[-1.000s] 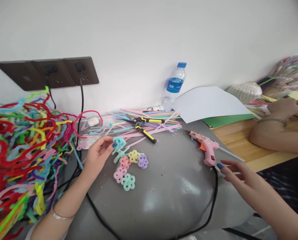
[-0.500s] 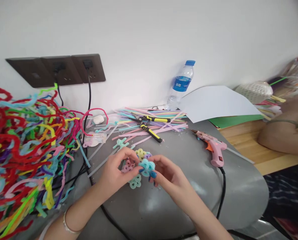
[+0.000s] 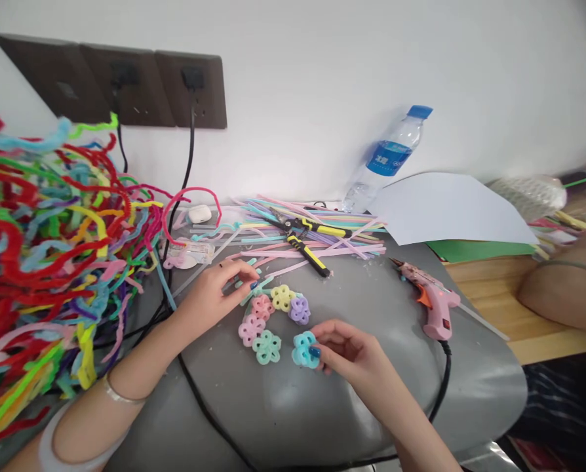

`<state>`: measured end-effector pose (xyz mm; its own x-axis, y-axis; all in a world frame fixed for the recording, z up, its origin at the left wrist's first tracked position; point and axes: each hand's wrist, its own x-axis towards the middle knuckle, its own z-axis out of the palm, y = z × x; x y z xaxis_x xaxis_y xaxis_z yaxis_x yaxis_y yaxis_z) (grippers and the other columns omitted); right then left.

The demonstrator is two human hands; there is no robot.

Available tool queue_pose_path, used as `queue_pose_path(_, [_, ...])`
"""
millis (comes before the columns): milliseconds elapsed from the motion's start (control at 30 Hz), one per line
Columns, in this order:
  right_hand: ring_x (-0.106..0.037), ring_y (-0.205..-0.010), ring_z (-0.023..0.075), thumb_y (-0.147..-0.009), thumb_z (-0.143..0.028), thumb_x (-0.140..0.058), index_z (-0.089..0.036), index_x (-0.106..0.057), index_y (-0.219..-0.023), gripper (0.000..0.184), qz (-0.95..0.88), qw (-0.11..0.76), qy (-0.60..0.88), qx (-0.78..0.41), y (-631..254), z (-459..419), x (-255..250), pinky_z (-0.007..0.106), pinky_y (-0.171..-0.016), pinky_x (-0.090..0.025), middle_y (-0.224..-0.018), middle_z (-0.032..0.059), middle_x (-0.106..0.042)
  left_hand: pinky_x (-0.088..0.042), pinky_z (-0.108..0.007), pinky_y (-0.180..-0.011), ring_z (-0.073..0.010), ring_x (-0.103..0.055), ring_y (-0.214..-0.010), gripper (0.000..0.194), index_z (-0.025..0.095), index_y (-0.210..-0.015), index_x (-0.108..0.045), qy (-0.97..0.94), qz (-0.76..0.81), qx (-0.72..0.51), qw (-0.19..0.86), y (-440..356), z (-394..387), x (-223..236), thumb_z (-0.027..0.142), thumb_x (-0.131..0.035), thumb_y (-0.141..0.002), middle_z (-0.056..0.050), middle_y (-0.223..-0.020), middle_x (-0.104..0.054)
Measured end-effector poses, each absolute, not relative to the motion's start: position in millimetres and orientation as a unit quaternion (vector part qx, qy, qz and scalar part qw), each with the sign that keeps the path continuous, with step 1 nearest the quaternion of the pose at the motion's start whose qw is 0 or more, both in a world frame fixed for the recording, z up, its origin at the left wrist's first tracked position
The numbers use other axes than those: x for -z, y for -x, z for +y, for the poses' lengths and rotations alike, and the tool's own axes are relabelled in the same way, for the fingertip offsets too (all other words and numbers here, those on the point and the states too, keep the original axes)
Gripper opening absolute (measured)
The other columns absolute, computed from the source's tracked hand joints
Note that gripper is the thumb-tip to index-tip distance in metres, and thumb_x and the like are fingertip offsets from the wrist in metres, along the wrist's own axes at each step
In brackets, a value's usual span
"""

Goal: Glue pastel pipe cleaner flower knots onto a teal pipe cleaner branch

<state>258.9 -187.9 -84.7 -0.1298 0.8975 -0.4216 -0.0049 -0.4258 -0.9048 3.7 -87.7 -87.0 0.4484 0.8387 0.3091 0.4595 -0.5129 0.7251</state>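
Blue flower [image 3: 301, 350], roundish, faces upward, pinched by right hand [image 3: 354, 354]; left hand [image 3: 216, 294]: grip unclear.

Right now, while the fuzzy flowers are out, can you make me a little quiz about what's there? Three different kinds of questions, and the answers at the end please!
1. True or false: the right hand is holding a blue flower.
2. Pick one: the pliers have handles that are a) red and white, b) yellow and black, c) all green.
3. How many other fuzzy flowers lie on the gray table?

Key:
1. True
2. b
3. Five
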Motion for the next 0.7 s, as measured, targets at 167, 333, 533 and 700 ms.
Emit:
queue_pose_path(167, [-0.058, -0.058, 0.0127, -0.07, -0.047, -0.083, -0.018, -0.074, -0.082, 0.033, -0.432, 0.368, 0.564, -0.6, -246, -190, 85, 0.023, -0.053, -0.045, -0.069, 0.0032, -0.071, -0.05, -0.024, -0.08, -0.0161, -0.068, -0.091, 0.011, 0.021, -0.096, -0.064, -0.814, 0.401, -0.319, 0.275, -6, -89, 91, 0.018, -0.054, -0.093, -0.001, -0.096, -0.072])
queue_pose_path(333, [-0.055, -0.058, 0.013, -0.072, -0.042, -0.079, -0.017, -0.073, -0.084, 0.027, -0.453, 0.374, 0.58, -0.564, -238, -191, 90, 0.023, -0.052, -0.041, -0.072, 0.0046, -0.071, -0.05, -0.025, -0.08, -0.0164, -0.067, -0.093, 0.012, 0.021, -0.098, -0.063, -0.811, 0.403, -0.318, 0.28, -6, -90, 90, 0.018, -0.052, -0.094, -0.002, -0.098, -0.072])
queue_pose_path(533, [-0.044, -0.05, 0.0112, -0.072, -0.041, -0.077, -0.018, -0.069, -0.076, 0.025, -0.488, 0.351, 0.613, -0.513, -238, -193, 95, 0.023, -0.048, -0.034, -0.057, -0.0016, -0.056, -0.051, -0.025, -0.08, -0.0161, -0.068, -0.091, 0.014, 0.021, -0.099, -0.064, -0.808, 0.406, -0.319, 0.286, -7, -89, 91, 0.017, -0.052, -0.093, -0.002, -0.098, -0.072])
queue_pose_path(700, [-0.044, -0.049, 0.0127, -0.077, -0.042, -0.071, -0.019, -0.073, -0.082, 0.023, -0.521, 0.342, 0.63, -0.463, -237, -195, 100, 0.025, -0.048, -0.034, -0.054, -0.0021, -0.052, -0.051, -0.026, -0.083, -0.0165, -0.067, -0.092, 0.014, 0.021, -0.101, -0.064, -0.806, 0.41, -0.317, 0.286, -7, -90, 92, 0.018, -0.052, -0.094, -0.002, -0.1, -0.072])
